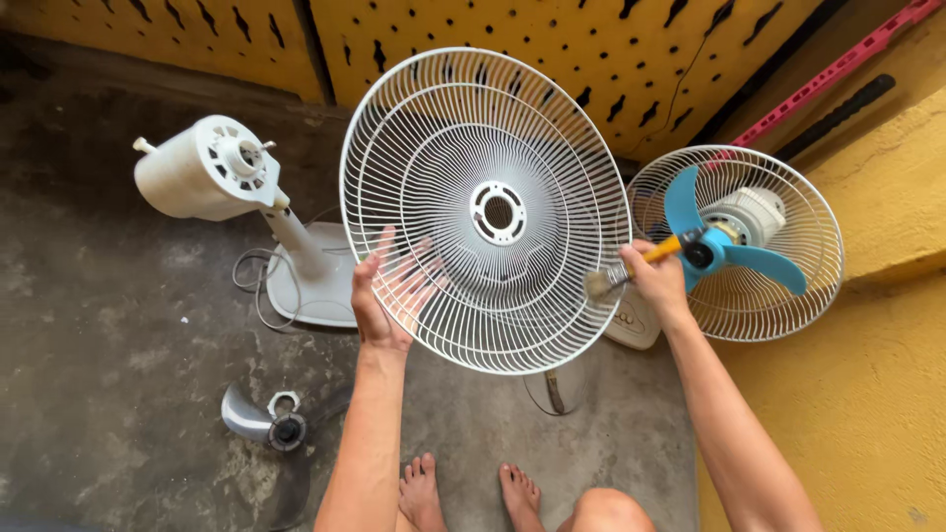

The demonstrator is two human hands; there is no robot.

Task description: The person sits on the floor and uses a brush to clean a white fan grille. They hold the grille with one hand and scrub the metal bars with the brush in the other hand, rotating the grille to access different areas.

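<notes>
- Nearest to the camera are two bare feet [463,493] on the grey concrete floor [118,335], with a knee beside them.
- On the floor to the left lies a grey fan blade [258,419], with a small white ring nut [283,401] touching its hub.
- The left hand [382,296] supports the white wire fan grille [485,210] at its lower left rim; the fingers [419,271] are spread flat behind the wires, the thumb in front.
- The right hand [658,281] is closed around the yellow handle of a small paintbrush [631,268]; its bristles touch the lower right rim of the grille.
- The grille is held up above the floor, tilted toward the camera.
- Behind, on the left, a white fan stand with motor [212,177] is without blade or grille, its cord on the floor.
- On the right stands a second fan [737,241] with blue blades, no front grille, near the yellow wall [591,59].
</notes>
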